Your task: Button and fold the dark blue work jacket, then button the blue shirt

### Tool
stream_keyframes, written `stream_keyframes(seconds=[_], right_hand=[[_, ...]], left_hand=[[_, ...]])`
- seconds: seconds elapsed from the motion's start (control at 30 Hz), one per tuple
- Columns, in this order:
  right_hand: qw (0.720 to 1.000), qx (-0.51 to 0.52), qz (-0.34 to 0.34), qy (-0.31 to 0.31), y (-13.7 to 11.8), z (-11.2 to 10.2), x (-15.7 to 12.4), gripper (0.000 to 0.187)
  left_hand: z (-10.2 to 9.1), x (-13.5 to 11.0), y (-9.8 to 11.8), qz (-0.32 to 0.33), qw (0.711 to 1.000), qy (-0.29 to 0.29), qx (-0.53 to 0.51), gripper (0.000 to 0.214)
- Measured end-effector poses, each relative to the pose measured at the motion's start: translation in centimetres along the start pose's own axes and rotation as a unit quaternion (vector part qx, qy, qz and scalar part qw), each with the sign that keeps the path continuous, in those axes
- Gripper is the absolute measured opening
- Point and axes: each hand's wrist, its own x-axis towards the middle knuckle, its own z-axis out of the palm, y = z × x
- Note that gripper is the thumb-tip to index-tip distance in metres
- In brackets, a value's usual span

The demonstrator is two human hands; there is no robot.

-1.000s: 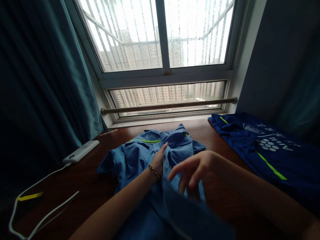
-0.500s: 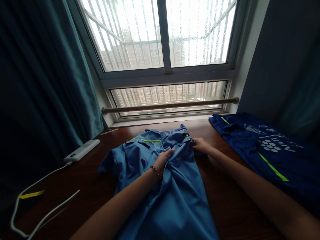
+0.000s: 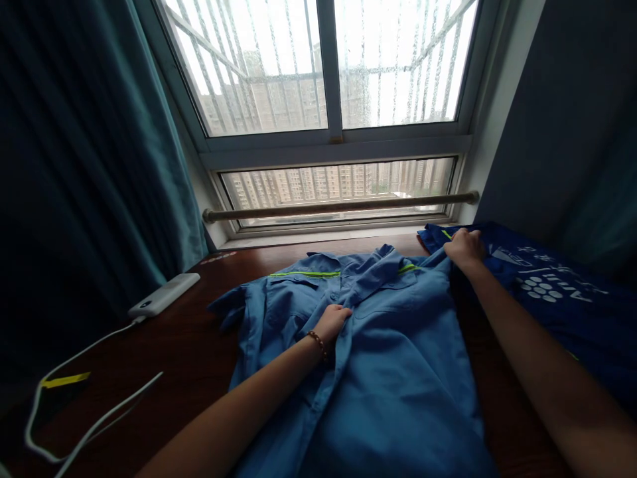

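Observation:
A light blue shirt point(image 3: 398, 372) with a collar, chest pockets and a yellow-green stripe lies front up, its collar toward the window. My left hand point(image 3: 332, 324), with a beaded bracelet at the wrist, is closed on the front placket near the middle of the chest. At the shirt's right shoulder, my right hand point(image 3: 464, 248) grips the sleeve cloth and holds it stretched out to the right. That side is pulled taut, while folds run beside my left hand. The fingertips of both hands are partly hidden.
A dark blue garment point(image 3: 552, 292) with white print lies on the right, partly behind my right arm. On the left are a white power bank point(image 3: 164, 295) with a white cable point(image 3: 94, 348) and a teal curtain point(image 3: 164, 153). A rail point(image 3: 343, 208) crosses the window beyond the brown wooden surface point(image 3: 199, 352).
My right hand has moved right and away from me, drawing the shirt's right side outward and spreading it wider. My left hand keeps its hold on the placket, shifted slightly right.

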Motion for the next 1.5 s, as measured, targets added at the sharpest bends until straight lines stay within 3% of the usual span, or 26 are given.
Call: stream_keyframes(seconds=[0.07, 0.1, 0.17, 0.23, 0.33, 0.43, 0.57, 0.67, 0.77, 0.9, 0.97, 1.03, 1.1, 1.2, 1.33, 1.4, 1.5], right_hand=[[0.999, -0.016, -0.047, 0.017, -0.7, 0.1, -0.9, 0.034], [0.997, 0.013, -0.068, -0.013, -1.3, 0.3, -1.5, 0.033], [0.979, 0.116, -0.083, -0.146, -2.6, 1.3, -2.9, 0.031], [0.932, 0.209, -0.062, -0.290, -3.8, 2.7, -4.6, 0.036], [0.883, 0.265, -0.058, -0.384, -4.5, 5.1, -7.1, 0.042], [0.859, 0.307, -0.060, -0.404, -4.3, 6.7, -8.7, 0.042], [0.831, 0.362, -0.048, -0.419, -4.1, 6.8, -9.0, 0.046], [0.800, 0.424, -0.035, -0.423, -4.8, 5.7, -8.4, 0.037], [0.791, 0.476, -0.032, -0.384, -6.2, 4.0, -7.4, 0.038], [0.731, 0.507, -0.158, -0.428, -8.7, 3.2, -6.7, 0.046], [0.746, 0.449, -0.234, -0.432, -9.7, 4.2, -6.8, 0.047], [0.800, 0.374, -0.271, -0.384, -10.2, 6.0, -7.2, 0.045], [0.835, 0.326, -0.291, -0.334, -10.0, 8.0, -8.0, 0.044], [0.843, 0.292, -0.327, -0.311, -8.7, 10.6, -9.2, 0.044], [0.838, 0.241, -0.381, -0.307, -7.0, 12.1, -9.9, 0.050], [0.840, 0.218, -0.395, -0.303, -6.8, 12.4, -9.9, 0.052], [0.844, 0.187, -0.408, -0.293, -6.9, 12.7, -9.6, 0.053]], left_hand=[[0.3, 0.0, -0.4, -0.001, 1.000, -0.026, 0.001, 0.016], [0.5, -0.1, -0.4, 0.001, 0.999, -0.043, 0.009, 0.016], [0.7, -0.7, -0.4, 0.008, 0.997, -0.075, 0.034, 0.019], [0.9, -1.6, -0.1, 0.044, 0.987, -0.131, 0.084, 0.024], [1.0, -3.3, 0.4, 0.125, 0.941, -0.235, 0.208, 0.035], [0.8, -4.5, 0.9, 0.153, 0.890, -0.299, 0.309, 0.044], [0.6, -4.9, 1.2, 0.164, 0.869, -0.321, 0.339, 0.047], [0.7, -4.7, 1.1, 0.156, 0.869, -0.320, 0.343, 0.047], [0.8, -4.4, 0.8, 0.126, 0.882, -0.330, 0.311, 0.045], [0.5, -4.0, 0.6, 0.043, 0.921, -0.328, 0.206, 0.040], [0.2, -3.8, 0.8, 0.014, 0.935, -0.319, 0.155, 0.030], [-0.2, -3.8, 0.9, -0.002, 0.940, -0.317, 0.127, 0.021], [-0.4, -3.8, 1.0, -0.025, 0.931, -0.347, 0.111, 0.019], [-0.2, -3.8, 0.8, -0.054, 0.915, -0.387, 0.098, 0.023], [0.5, -4.6, 0.9, -0.080, 0.914, -0.353, 0.183, 0.040], [0.7, -5.3, 1.6, -0.055, 0.873, -0.407, 0.264, 0.047], [0.3, -6.6, 3.4, 0.020, 0.777, -0.507, 0.373, 0.052]])
